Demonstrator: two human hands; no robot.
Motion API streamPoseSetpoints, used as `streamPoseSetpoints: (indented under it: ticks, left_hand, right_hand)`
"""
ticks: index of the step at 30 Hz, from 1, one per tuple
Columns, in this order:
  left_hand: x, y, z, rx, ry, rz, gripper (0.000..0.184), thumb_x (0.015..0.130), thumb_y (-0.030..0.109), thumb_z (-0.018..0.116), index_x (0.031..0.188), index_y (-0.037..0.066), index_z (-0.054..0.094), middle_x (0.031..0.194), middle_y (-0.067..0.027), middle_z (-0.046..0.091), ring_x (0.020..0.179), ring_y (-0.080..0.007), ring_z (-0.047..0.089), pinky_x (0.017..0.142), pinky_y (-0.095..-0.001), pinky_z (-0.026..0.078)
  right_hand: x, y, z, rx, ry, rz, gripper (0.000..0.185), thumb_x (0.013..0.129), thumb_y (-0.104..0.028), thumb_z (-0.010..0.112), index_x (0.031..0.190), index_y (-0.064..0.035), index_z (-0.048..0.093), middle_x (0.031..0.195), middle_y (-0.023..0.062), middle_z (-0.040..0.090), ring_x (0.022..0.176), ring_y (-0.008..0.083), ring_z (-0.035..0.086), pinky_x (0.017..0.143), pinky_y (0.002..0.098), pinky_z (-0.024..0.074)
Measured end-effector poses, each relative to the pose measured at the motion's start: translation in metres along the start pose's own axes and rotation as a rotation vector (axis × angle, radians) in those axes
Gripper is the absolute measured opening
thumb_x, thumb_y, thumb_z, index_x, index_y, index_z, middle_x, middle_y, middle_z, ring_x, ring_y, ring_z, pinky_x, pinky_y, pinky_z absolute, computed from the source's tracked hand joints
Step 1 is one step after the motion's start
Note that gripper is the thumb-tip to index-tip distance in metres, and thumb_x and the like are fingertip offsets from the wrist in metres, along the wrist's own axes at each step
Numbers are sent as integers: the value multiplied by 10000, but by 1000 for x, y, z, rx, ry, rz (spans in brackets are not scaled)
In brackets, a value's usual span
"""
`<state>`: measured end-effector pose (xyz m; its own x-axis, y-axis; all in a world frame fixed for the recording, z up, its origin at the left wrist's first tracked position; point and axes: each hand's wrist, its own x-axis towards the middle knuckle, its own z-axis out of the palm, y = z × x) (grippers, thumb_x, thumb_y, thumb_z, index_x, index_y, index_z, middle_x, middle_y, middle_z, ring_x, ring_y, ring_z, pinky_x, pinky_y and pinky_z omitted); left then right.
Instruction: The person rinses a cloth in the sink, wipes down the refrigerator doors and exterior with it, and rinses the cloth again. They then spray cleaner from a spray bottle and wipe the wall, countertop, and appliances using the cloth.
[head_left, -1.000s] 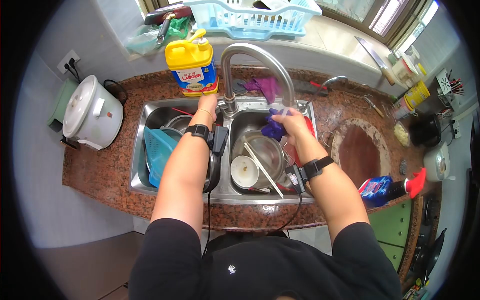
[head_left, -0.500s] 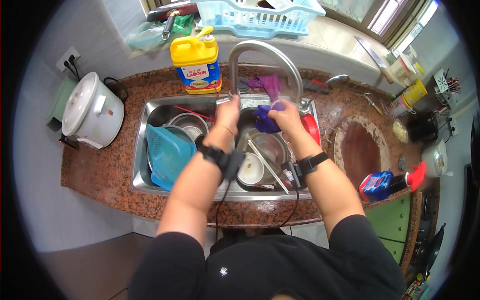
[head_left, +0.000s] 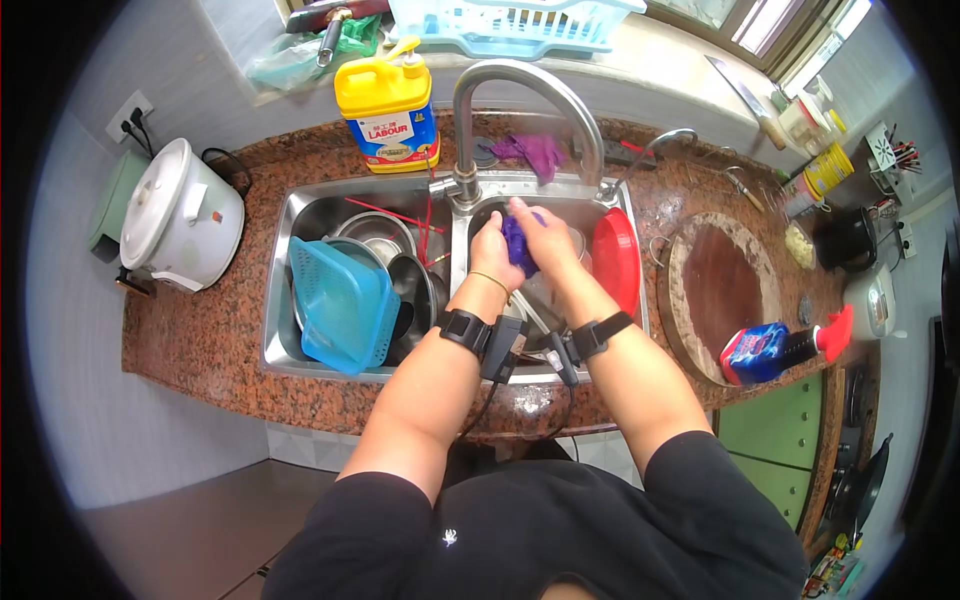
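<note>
Over the right basin, a purple-blue cloth (head_left: 518, 245) is squeezed between my two hands. My left hand (head_left: 490, 256) presses it from the left, and my right hand (head_left: 548, 243) grips it from the right. The curved faucet (head_left: 530, 75) arches just behind and above them. Beneath my hands are chopsticks (head_left: 532, 312) and metalware, largely hidden by my wrists. A red bowl or basin (head_left: 616, 262) stands at the right side of this sink.
The left basin holds a blue basket (head_left: 345, 305), a steel bowl (head_left: 376, 238) and dark pans. Behind it stands a yellow detergent jug (head_left: 388, 115). A rice cooker (head_left: 183, 218) is at left; a round board (head_left: 722, 290) and spray bottle (head_left: 785, 348) are at right.
My left hand has come from the faucet base to the cloth, and both hands now press it together over the right basin. The view has shifted slightly.
</note>
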<state>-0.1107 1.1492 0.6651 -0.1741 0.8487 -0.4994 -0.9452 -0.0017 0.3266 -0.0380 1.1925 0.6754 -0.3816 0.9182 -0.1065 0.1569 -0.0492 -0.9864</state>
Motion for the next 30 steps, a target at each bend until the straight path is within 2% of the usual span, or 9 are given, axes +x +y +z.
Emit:
streamPoseSetpoints:
  ticks: [3, 7, 10, 11, 12, 13, 23, 26, 30]
  left_hand:
    - [12, -7, -12, -7, -52, 69, 277, 922, 308, 372, 897, 98, 551, 881, -81, 607, 834, -221, 592, 758, -366, 474]
    - [-11, -20, 5, 338, -27, 319, 198, 910, 219, 457, 934, 62, 575, 919, -63, 606, 821, -167, 592, 742, -305, 475]
    - [-11, -23, -4, 1078, 161, 720, 204, 890, 183, 489, 977, 28, 588, 976, -102, 604, 913, -227, 584, 844, -343, 449]
    - [-13, -19, -9, 1294, 111, 1111, 215, 860, 167, 516, 985, 6, 585, 989, -139, 589, 979, -287, 545, 905, -391, 400]
    - [-17, -15, -15, 1493, 47, 1507, 236, 829, 151, 543, 993, -15, 582, 1001, -177, 574, 1045, -346, 506, 967, -440, 350]
    - [-19, -6, -20, 1530, -56, 1558, 211, 791, 108, 574, 972, 0, 586, 1005, -156, 573, 1079, -352, 484, 975, -453, 342]
    - [-21, 2, -47, 1558, -126, 1519, 115, 817, 119, 546, 806, 4, 550, 830, -153, 571, 907, -345, 543, 928, -500, 347]
    - [-20, 5, -47, 1502, -107, 1477, 173, 842, 116, 508, 727, -13, 524, 719, -193, 517, 707, -383, 486, 650, -425, 405]
    - [-16, 6, -53, 1534, -17, 1434, 182, 842, 118, 507, 715, -9, 538, 700, -192, 519, 702, -379, 496, 651, -424, 413]
  right_hand:
    - [-12, -11, 4, -156, 44, -86, 280, 804, -303, 657, 799, -25, 630, 686, 7, 582, 601, 84, 494, 578, 241, 418]
    - [-11, 0, 3, 388, 180, 71, 211, 860, -231, 579, 893, -25, 603, 747, 44, 577, 640, 118, 511, 596, 281, 441]
    - [-15, 4, 11, 642, 64, 107, 323, 892, -357, 516, 1035, -68, 513, 942, 72, 567, 837, 144, 545, 752, 308, 463]
    - [-16, 2, 9, 642, 61, 115, 323, 892, -357, 516, 1035, -68, 513, 942, 72, 567, 837, 144, 545, 752, 308, 463]
    - [-17, -3, 5, 873, -194, 244, 403, 884, -441, 482, 1043, -72, 518, 963, 84, 572, 860, 169, 558, 776, 320, 467]
    - [-19, -5, 3, 1098, -453, 375, 488, 876, -525, 448, 1051, -76, 522, 984, 95, 577, 883, 195, 571, 801, 332, 472]
    - [-25, 14, 26, 845, -311, 668, 538, 884, -549, 383, 1079, -68, 525, 1069, 119, 579, 985, 244, 566, 868, 386, 448]
    - [-28, 14, 34, 791, -230, 686, 439, 903, -479, 400, 1020, -80, 542, 1004, 103, 596, 920, 237, 575, 818, 375, 458]
    - [-34, 17, 43, 722, -92, 607, 300, 897, -375, 461, 930, -92, 555, 901, 75, 605, 802, 211, 582, 708, 359, 474]
